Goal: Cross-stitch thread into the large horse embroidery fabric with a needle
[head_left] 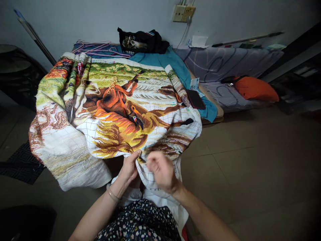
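A large cross-stitch cloth (pixel 155 117) with stitched brown and orange horse-like figures and a printed grid spreads before me, draping toward my lap. My left hand (pixel 129 166) pinches its near edge, thumb on top and the other fingers underneath. Just to the right, my right hand (pixel 162 170) is curled closed above the gridded part of the fabric. Motion blurs its fingertips, so whatever they pinch cannot be made out. Loose yellowish thread (pixel 112 83) lies on the stitched picture. A small colourful item (pixel 134 118) with a dark loop rests near the middle.
Behind the cloth, a black bag (pixel 142 42) and pink hangers (pixel 97 48) lie on a teal cover (pixel 160 57). A dark phone (pixel 195 99) sits at the right edge. Farther right are a patterned seat (pixel 218 93) and an orange bag (pixel 257 88). A plugged wall socket (pixel 183 13) is above.
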